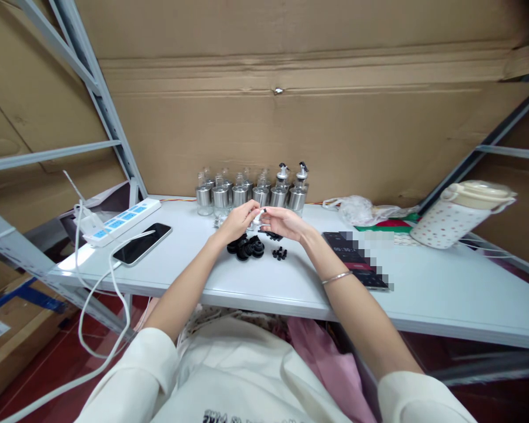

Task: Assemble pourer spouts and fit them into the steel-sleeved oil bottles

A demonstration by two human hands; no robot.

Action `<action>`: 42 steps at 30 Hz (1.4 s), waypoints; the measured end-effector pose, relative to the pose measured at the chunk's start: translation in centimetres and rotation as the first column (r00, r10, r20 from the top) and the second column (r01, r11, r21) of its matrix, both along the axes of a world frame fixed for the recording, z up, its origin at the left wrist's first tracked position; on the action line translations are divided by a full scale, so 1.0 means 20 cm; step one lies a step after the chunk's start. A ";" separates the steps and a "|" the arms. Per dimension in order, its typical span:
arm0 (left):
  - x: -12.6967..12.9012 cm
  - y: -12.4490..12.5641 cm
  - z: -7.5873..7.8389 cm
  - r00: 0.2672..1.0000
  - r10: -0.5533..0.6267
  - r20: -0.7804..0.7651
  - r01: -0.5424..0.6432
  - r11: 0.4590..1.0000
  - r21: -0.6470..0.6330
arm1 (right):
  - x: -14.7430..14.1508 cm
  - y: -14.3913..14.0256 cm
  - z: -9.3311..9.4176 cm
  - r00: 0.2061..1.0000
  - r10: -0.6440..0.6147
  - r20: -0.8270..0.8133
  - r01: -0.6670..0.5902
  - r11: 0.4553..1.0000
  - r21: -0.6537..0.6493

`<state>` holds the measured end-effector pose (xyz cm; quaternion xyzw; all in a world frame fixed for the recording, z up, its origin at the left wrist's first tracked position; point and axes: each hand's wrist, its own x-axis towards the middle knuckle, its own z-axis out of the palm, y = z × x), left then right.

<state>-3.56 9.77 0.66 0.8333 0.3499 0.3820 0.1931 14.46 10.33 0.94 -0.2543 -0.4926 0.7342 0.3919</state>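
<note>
My left hand [241, 223] and my right hand [287, 223] meet at the middle of the table, fingers pinched around a small silver-and-black pour spout [260, 217]. Fingers cover most of it. Right behind them stand several glass bottles with metal sleeves [240, 195], in rows. Two at the right carry silver pour spouts with black tips [302, 171]; the others have bare glass necks. Below my left hand lies a pile of black round stoppers [247, 248]. Small black caps [280, 253] are scattered under my right hand, with thin black parts [271, 235] just behind them.
On the left, a white power strip [127, 222] and a phone [143, 244] trail white cables. To the right are a tablet-like timer screen [357, 261], a crumpled plastic bag [355, 210] and a dotted tumbler [461, 214]. Cardboard [291, 129] walls the back.
</note>
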 end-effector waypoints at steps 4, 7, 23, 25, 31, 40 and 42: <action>0.00 0.01 0.00 1.000 -0.011 0.019 0.011 1.000 0.001 | 0.00 0.01 0.00 1.000 -0.001 0.014 0.001 1.000 0.020; 0.00 0.01 0.00 1.000 -0.001 0.023 0.001 0.999 0.037 | -0.01 0.00 -0.01 0.999 -0.039 0.017 0.038 0.998 0.043; -0.07 0.03 0.02 0.976 0.191 0.103 -0.209 0.955 0.212 | 0.00 -0.07 0.07 0.700 -0.146 0.699 -0.175 0.914 0.366; -0.08 0.03 0.02 0.969 0.214 0.125 -0.237 0.947 0.215 | 0.00 -0.09 0.08 0.598 -0.143 0.788 -0.279 0.885 0.372; -0.07 0.03 0.02 0.967 0.234 0.099 -0.251 0.942 0.221 | 0.00 -0.08 0.08 0.485 -0.160 0.860 -0.401 0.833 0.381; -0.06 0.04 0.01 0.977 0.189 0.096 -0.204 0.959 0.197 | 0.02 -0.08 0.07 0.569 -0.168 0.805 -0.317 0.858 0.403; -0.05 0.04 0.01 0.981 0.177 0.085 -0.190 0.962 0.196 | 0.02 -0.08 0.07 0.580 -0.165 0.798 -0.316 0.857 0.408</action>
